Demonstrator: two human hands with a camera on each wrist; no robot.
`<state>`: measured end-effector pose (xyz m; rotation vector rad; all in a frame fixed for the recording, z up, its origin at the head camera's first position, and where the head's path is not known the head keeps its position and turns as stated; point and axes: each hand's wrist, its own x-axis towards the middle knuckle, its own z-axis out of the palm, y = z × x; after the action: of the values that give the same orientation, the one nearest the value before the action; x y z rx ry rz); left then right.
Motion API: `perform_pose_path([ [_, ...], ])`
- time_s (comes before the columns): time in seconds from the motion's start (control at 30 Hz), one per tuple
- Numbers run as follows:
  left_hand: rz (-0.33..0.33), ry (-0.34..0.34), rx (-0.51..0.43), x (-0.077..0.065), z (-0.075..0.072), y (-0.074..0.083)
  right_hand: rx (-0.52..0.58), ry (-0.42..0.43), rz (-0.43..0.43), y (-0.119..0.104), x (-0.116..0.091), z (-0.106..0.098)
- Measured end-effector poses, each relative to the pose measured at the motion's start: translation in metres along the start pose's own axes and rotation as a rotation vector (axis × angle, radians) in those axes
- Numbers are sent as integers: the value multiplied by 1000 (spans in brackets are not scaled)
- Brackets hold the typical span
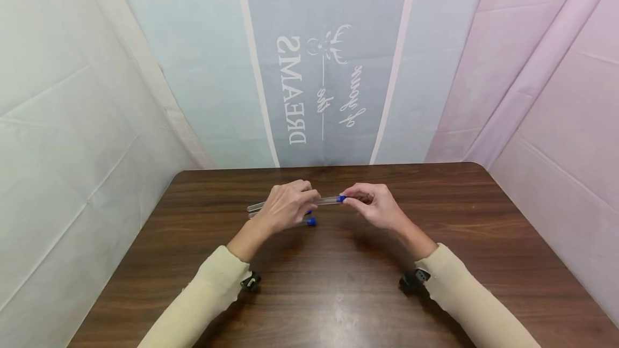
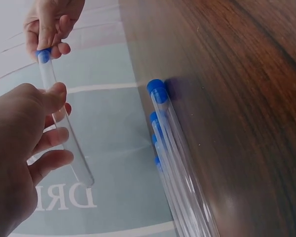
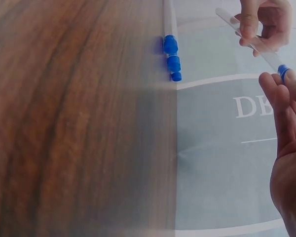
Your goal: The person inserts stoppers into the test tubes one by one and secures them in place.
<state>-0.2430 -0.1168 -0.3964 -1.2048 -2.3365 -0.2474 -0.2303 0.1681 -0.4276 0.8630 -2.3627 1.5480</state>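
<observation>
A clear test tube with a blue cap is held between both hands, above the table. My left hand grips the tube's glass body with thumb and fingers. At the other end, my right hand pinches the blue cap, which sits on the tube's mouth. Below the left hand, several more capped test tubes lie side by side on the table. Their blue caps all point the same way. In the head view the left hand hides much of these tubes.
The brown wood-grain table reaches back to a grey-blue cloth with mirrored white lettering. Pale cloth walls stand on both sides. Dark wrist cameras sit at the cream sleeves.
</observation>
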Motion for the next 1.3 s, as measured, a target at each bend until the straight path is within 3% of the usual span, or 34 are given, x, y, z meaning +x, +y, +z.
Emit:
perform_pose_path([
  [0.3, -7, -31, -11, -9, 3, 4, -105, -99, -47, 4, -4, -8],
  [0.6, -17, -28, -9, -6, -2, -6, -145, -70, -174, 3, 4, -19],
  [0.83, -14, -42, 2, -8, -6, -11, -274, -17, -325, 6, 8, -28],
  [1.03, -14, -76, 0, -6, -10, -10, -431, -29, -461, 7, 11, -29],
  [1.3, -18, -117, -46, -4, -10, -9, -557, -70, -502, 3, 13, -25],
])
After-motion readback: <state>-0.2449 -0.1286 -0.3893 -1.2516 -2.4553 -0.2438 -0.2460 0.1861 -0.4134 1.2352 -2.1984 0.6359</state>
